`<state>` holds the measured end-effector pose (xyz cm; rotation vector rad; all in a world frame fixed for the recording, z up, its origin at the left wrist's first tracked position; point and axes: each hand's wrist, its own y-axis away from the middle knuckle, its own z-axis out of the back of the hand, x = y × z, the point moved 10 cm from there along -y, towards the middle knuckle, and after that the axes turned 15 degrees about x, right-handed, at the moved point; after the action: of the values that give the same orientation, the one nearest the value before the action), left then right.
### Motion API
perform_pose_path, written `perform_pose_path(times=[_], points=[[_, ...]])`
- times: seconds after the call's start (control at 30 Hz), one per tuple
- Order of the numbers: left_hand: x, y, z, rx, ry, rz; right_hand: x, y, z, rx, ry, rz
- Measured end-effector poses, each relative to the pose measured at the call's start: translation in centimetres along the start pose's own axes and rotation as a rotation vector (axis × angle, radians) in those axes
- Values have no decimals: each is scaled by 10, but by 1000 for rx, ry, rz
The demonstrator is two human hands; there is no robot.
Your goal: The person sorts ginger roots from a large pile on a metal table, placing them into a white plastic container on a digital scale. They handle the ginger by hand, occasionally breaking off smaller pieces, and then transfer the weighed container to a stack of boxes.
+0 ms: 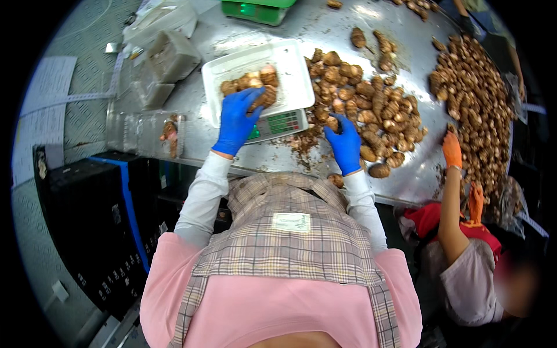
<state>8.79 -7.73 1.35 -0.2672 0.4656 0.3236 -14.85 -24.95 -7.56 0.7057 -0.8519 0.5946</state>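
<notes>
My left hand (239, 117), in a blue glove, reaches over the front left of a white plastic tray (306, 93). Its fingers rest on brown taro-like tubers (266, 96) in the tray; whether it grips one is hidden. Beneath the tray is a digital scale (283, 123) with a lit display. To the right, my right hand (343, 143), also blue-gloved, has its thumb and fingers around one tuber (332, 123) at the near left edge of a loose tuber pile (370, 104). Peel scraps (303, 145) lie between my hands.
A green scale (256, 12) stands at the far edge. Plastic containers (169, 56) and a clear tray (130, 135) holding tubers are at left. A co-worker's orange-gloved hands (452, 150) are beside a larger tuber heap (474, 104) at right. Black crates (87, 187) stand at lower left.
</notes>
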Motion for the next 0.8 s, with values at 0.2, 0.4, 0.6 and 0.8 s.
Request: perform_pose_path(times=[0.2,0.4,0.6,0.8], points=[[9,8,6,-35,114,135,109,-37,-20,-43,-22,401],[20,6,1,59,50,246,170,-80,-57,10,238,586],[-21,17,23,-88,117,135,75,-72,-1,29,21,330],[-78,20,-80,356,460,57,-35,4,55,94,633,120]])
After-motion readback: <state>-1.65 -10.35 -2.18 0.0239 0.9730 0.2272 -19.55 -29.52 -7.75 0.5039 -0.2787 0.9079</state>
